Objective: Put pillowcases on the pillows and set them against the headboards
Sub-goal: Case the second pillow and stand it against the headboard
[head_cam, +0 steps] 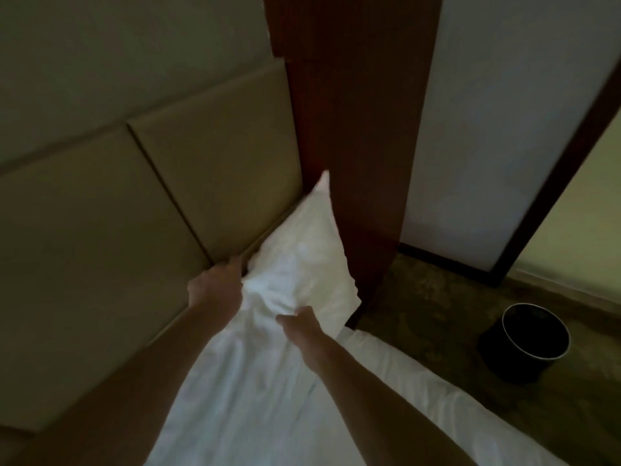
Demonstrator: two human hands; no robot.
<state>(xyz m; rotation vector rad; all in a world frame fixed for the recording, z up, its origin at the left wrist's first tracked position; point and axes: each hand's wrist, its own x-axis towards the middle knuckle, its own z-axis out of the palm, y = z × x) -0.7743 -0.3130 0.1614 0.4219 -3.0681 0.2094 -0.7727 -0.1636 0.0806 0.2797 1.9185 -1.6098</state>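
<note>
A white pillow in its pillowcase (307,250) stands on end at the head of the bed, leaning against the padded beige headboard (201,183) and the dark wooden panel beside it. My left hand (215,284) grips the pillow's lower left edge, right at the headboard's base. My right hand (299,322) pinches the bunched fabric at its lower right. Both arms reach forward over the white bed sheet (268,398).
A dark wooden upright panel (353,129) rises to the right of the headboard. Beyond it are a pale wall panel and patterned carpet (430,304). A round black waste bin (531,338) stands on the floor right of the bed.
</note>
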